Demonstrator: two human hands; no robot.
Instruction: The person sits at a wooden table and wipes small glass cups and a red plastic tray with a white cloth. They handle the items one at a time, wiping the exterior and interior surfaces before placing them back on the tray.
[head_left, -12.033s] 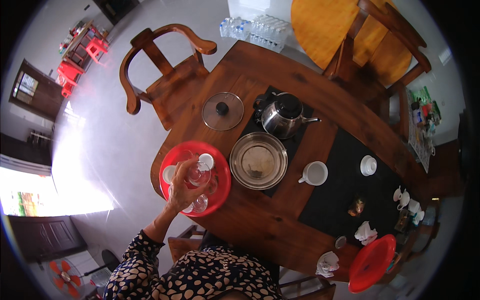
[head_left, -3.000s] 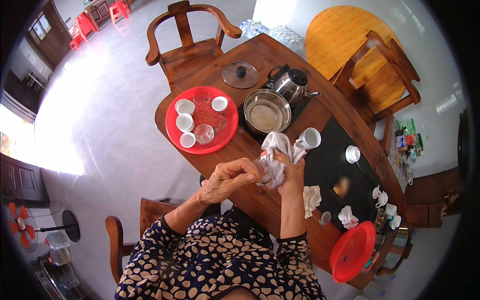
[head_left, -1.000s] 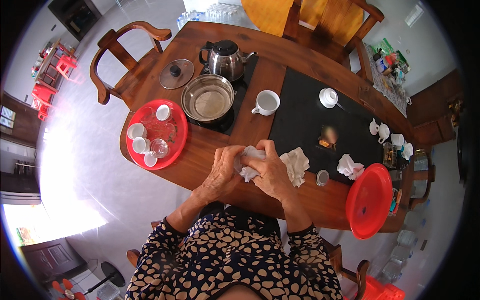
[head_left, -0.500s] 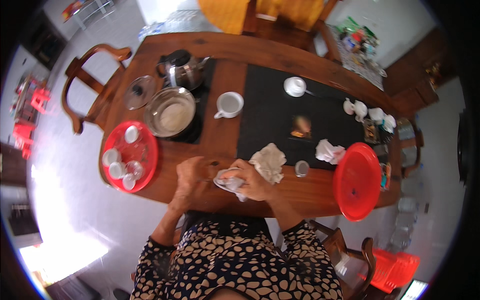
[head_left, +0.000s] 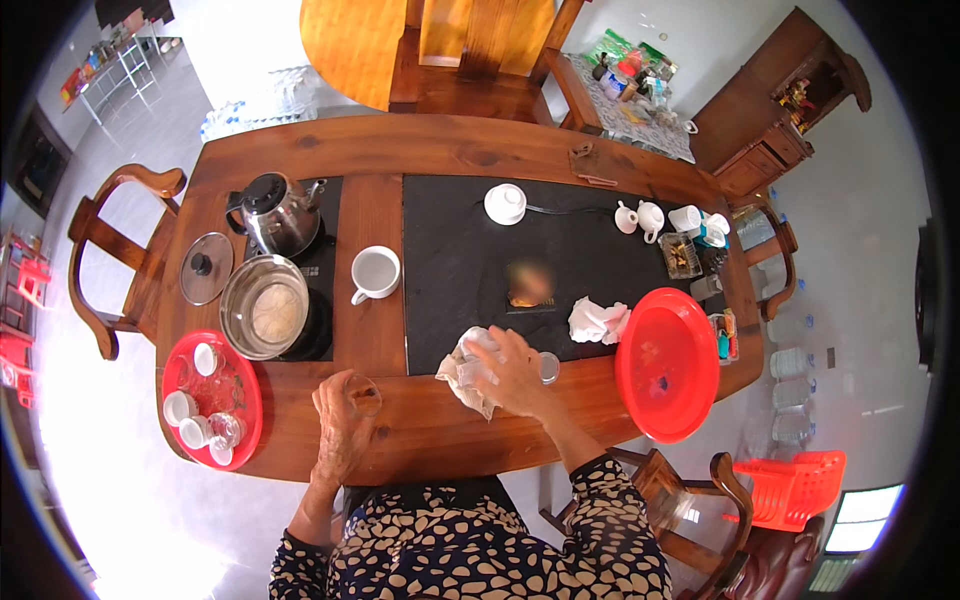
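At the table's near edge my left hand [head_left: 342,425] is closed on a small clear glass cup [head_left: 367,398]. My right hand [head_left: 515,375] lies with outstretched fingers over a crumpled white cloth [head_left: 477,343], which rests on a beige cloth [head_left: 466,375]; the palm's contact is hidden. Just beyond the right fingers stands another small clear glass [head_left: 549,368]. On the left, a red tray [head_left: 250,400] carries several small white cups [head_left: 180,408] and a clear glass vessel [head_left: 227,431]. A red plastic basin [head_left: 667,340] sits to the right.
A steel kettle [head_left: 278,225], a steel pot [head_left: 235,310] and a glass lid [head_left: 206,268] stand at the left. Farther in are a white mug [head_left: 376,272] and a white lidded bowl [head_left: 505,204]. Crumpled tissue [head_left: 597,320] lies beside the basin; small teapots [head_left: 650,217] stand far right.
My right hand has moved right with the white cloth onto the beige one, and its fingers have spread. The glass cup now shows in my left hand. The view has shifted.
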